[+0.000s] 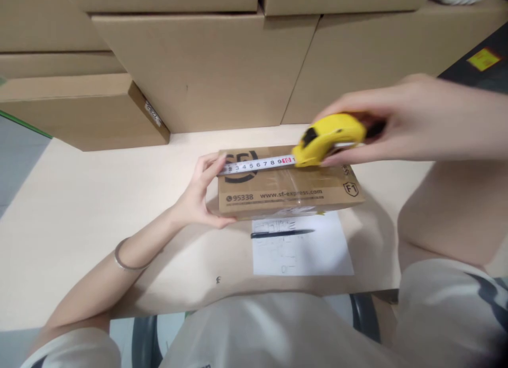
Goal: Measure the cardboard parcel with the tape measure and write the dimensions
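Note:
A small brown cardboard parcel (289, 191) with printed lettering lies on the pale table (79, 209). My left hand (200, 191) grips the parcel's left end and pins the tip of a white measuring tape (257, 164) at its top left corner. My right hand (397, 127) is closed around the yellow tape measure case (329, 138) above the parcel's top edge. The tape runs along the parcel's top and shows numbers up to 10.
A white sheet of paper (313, 251) with a black pen (281, 233) on it lies just in front of the parcel. Large cardboard boxes (206, 66) are stacked along the back of the table, one flatter box (79, 111) at the left.

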Demonstrator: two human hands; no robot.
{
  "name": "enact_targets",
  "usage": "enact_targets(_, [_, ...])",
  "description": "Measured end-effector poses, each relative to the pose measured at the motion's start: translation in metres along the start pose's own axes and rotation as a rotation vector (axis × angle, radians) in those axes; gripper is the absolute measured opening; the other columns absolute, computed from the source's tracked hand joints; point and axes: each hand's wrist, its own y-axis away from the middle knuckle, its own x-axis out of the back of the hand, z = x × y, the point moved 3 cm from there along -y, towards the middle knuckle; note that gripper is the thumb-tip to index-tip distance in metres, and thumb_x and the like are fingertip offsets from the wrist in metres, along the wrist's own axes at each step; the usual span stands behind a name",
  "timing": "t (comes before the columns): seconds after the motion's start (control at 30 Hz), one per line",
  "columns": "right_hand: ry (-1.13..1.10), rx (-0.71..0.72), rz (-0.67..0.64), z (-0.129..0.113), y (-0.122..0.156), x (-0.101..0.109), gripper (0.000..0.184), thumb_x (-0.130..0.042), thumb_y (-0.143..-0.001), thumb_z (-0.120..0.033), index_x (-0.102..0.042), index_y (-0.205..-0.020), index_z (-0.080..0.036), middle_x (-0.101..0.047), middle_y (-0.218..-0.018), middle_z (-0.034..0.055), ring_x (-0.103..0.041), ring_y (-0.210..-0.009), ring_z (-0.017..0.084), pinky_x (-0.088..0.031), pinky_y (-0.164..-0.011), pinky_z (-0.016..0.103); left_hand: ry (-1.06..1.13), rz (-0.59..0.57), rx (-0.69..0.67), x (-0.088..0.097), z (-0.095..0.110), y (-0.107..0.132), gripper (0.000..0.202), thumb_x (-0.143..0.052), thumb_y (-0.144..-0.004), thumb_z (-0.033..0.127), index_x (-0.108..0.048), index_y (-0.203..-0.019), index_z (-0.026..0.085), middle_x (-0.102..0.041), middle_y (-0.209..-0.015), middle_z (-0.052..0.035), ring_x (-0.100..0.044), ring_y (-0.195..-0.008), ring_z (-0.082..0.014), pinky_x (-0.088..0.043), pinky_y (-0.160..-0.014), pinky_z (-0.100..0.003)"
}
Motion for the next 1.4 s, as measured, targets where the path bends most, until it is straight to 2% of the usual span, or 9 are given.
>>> enact_targets(0.13, [-0.02, 0.04, -0.032, -0.058, -0.039, -0.043, 0.025, -0.054, -0.1, -0.043, -0.066, -0.116, -0.027, -0.076, -0.098, -0.0042, -0.066, -0.098, 0.015, -0.047, -0.082, 0.023, 0.102, 0.018, 0.044, -0.006, -0.005, 0.004, 0.156, -0.098, -0.044, 0.051, 0.005, -0.16, 0.045, -0.032, -0.16, -0.0114, -0.043, -0.143, -0.0406, -0.046, -0.112, -0.06])
enact_targets(0.3, [0.134, 0.258, -0.126, -0.096, -0.065, -0.061, 0.033, -0.059, -0.097, -0.043, -0.063, -0.128, -0.034, -0.074, -0.117, -0.0073, -0.068, -0.1, 0.018, -0.049, -0.085, 0.028, 0.089, 0.057, 0.088, -0.009, -0.008, 0.01, 0.143, -0.096, -0.047, 0.058, -0.01, -0.16, 0.04, -0.023, -0.167, -0.013, -0.025, -0.155, -0.0442, -0.034, -0.121, -0.064])
enact_targets(0.47, [0.082, 0.256, 0.128, -0.092, -0.053, -0.025, 0.067, -0.061, -0.095, -0.051, -0.044, -0.152, -0.021, -0.05, -0.153, 0.0025, -0.059, -0.127, 0.022, -0.044, -0.108, 0.033, 0.303, 0.261, 0.292, -0.002, -0.003, -0.004, 0.106, -0.074, -0.07, 0.073, -0.027, -0.157, 0.034, -0.049, -0.154, -0.0105, -0.043, -0.147, -0.0406, -0.041, -0.119, -0.058])
enact_targets(0.57, [-0.072, 0.176, 0.133, -0.082, -0.038, -0.02, 0.058, -0.053, -0.099, -0.054, -0.046, -0.148, -0.025, -0.049, -0.149, -0.0014, -0.054, -0.13, 0.014, -0.042, -0.106, 0.02, 0.537, 0.343, 0.576, -0.006, 0.001, -0.014, 0.068, -0.054, -0.087, 0.068, -0.052, -0.142, 0.029, -0.064, -0.141, -0.0076, -0.055, -0.137, -0.0385, -0.049, -0.113, -0.06])
enact_targets(0.73, [-0.191, 0.075, -0.123, -0.055, -0.032, -0.07, 0.05, -0.056, -0.096, -0.054, -0.055, -0.134, -0.022, -0.07, -0.115, 0.0034, -0.066, -0.087, 0.017, -0.049, -0.079, 0.031, 0.77, 0.334, 0.814, -0.02, -0.001, -0.017, 0.057, -0.05, -0.092, 0.063, -0.067, -0.122, 0.018, -0.077, -0.12, -0.0101, -0.064, -0.127, -0.037, -0.057, -0.105, -0.052])
enact_targets(0.93, [0.187, 0.233, -0.047, -0.032, -0.039, -0.106, 0.046, -0.047, -0.098, -0.058, -0.068, -0.116, -0.021, -0.07, -0.107, 0.0077, -0.06, -0.1, 0.025, -0.04, -0.09, 0.042, 0.778, 0.251, 0.895, -0.025, -0.017, -0.005, 0.059, -0.048, -0.094, 0.063, -0.066, -0.127, 0.018, -0.078, -0.117, -0.0098, -0.068, -0.122, -0.0354, -0.059, -0.103, -0.05])
enact_targets(1.1, [0.494, 0.354, 0.231, -0.056, 0.006, -0.087, 0.032, -0.049, -0.099, -0.044, -0.071, -0.09, -0.023, -0.064, -0.074, 0.0031, -0.055, -0.069, 0.017, -0.035, -0.064, 0.032, 0.744, 0.262, 0.921, -0.024, -0.018, -0.005, 0.06, -0.05, -0.093, 0.062, -0.066, -0.13, 0.018, -0.078, -0.116, -0.0097, -0.067, -0.124, -0.036, -0.06, -0.103, -0.051])
enact_targets(1.2, [0.498, 0.372, 0.131, -0.074, 0.054, -0.093, 0.046, -0.055, -0.097, -0.035, -0.053, -0.053, -0.021, -0.047, -0.047, -0.0017, -0.043, -0.047, 0.013, -0.026, -0.051, 0.032, 0.735, 0.225, 0.936, -0.025, -0.018, -0.006, 0.062, -0.048, -0.092, 0.065, -0.067, -0.128, 0.018, -0.078, -0.115, -0.0097, -0.066, -0.126, -0.0374, -0.06, -0.103, -0.053])
enact_targets(1.4, [0.488, 0.111, -0.119, -0.061, 0.114, -0.149, 0.025, -0.052, -0.094, -0.018, -0.074, -0.105, -0.01, -0.063, -0.053, 0.0009, -0.052, -0.043, 0.018, -0.028, -0.046, 0.034, 0.791, 0.214, 0.916, -0.026, -0.021, -0.007, 0.067, -0.047, -0.09, 0.065, -0.061, -0.133, 0.015, -0.077, -0.117, -0.0084, -0.062, -0.13, -0.0399, -0.056, -0.107, -0.056])
